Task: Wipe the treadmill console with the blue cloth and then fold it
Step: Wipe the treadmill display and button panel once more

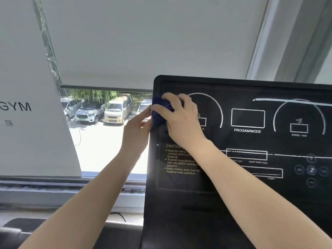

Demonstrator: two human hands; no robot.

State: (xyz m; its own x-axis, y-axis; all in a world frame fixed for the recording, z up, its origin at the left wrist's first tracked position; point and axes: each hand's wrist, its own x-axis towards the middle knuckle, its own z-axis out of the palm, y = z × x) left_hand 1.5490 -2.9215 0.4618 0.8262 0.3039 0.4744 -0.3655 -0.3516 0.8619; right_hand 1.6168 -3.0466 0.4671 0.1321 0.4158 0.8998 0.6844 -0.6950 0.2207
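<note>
The console (251, 159) stood broad and dark before the window, no container anywhere in view. The wiping step was in hand: the right hand (181, 115) had its grip closed around the bunched blue cloth (159, 112), pressed to the console's upper left corner. The left hand (138, 130) touched the console's edge with straight fingers, holding nothing. Next, probably, strokes rightward across the untouched displays; folding waits.

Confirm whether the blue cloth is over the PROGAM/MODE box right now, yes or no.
No: the right hand presses the bunched blue cloth at the console upper left edge, well left of the PROGAM/MODE box.
</note>
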